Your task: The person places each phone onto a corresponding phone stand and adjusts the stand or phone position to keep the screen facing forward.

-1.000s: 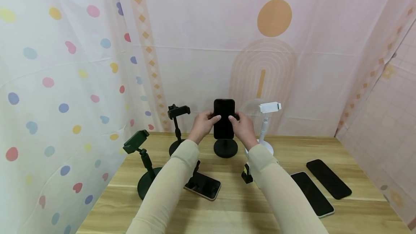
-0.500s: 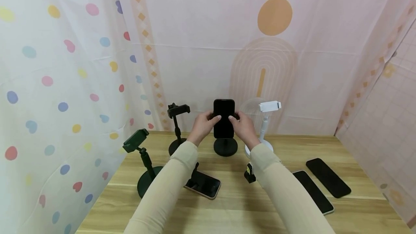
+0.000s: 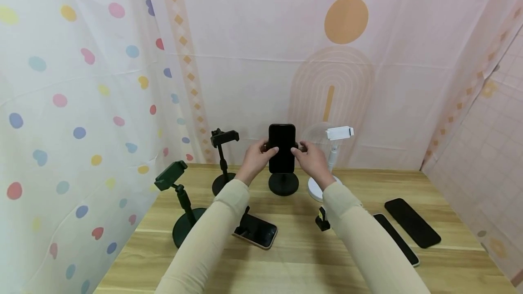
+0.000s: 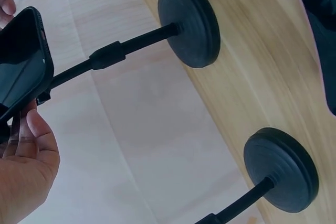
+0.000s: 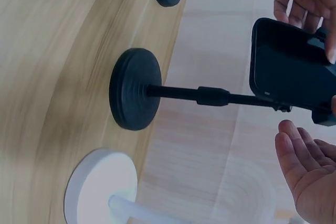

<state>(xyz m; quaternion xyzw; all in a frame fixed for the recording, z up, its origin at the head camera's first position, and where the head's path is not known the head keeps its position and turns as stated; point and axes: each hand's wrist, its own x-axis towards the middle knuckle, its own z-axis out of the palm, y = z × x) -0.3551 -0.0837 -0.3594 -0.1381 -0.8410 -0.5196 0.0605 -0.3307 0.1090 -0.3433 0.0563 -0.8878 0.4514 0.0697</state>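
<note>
A black smartphone (image 3: 282, 149) stands upright in the clamp of a black phone stand (image 3: 283, 185) at the table's back. My left hand (image 3: 255, 160) holds the phone's left edge, thumb on its front and fingers behind. By the opposite edge is my right hand (image 3: 313, 162), its thumb tip at the screen's border. In the right wrist view, the right hand's fingers (image 5: 302, 153) are extended and apart from the phone; its thumb is mostly cut off. The left wrist view shows the left fingers partly hidden by the phone (image 4: 23, 61).
A second black stand (image 3: 224, 139) and a dark green stand (image 3: 171, 176) are on the left. Behind my right hand is a white stand (image 3: 340, 133). A phone with a pinkish edge (image 3: 257, 231) lies in front; two more phones (image 3: 412, 222) lie right, one partly covered by my sleeve.
My right hand has shifted slightly right, its thumb sliding from the screen to the phone's edge and its fingers loosening. The left hand and the phone have stayed in place.
</note>
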